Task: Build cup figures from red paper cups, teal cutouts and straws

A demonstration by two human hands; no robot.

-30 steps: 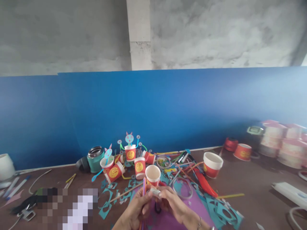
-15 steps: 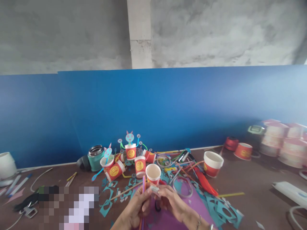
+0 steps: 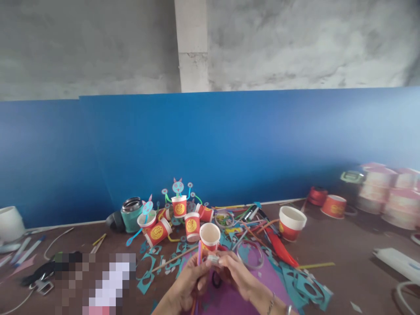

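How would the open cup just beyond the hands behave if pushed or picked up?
The open cup looks papery, so it is probably light and could dent if squeezed. It narrows below the mouth, so a push near the rim might tip it, though its base is hidden.

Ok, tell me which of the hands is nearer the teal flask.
Left. The left hand is in front of the teal flask and to its right; the right hand is farther right.
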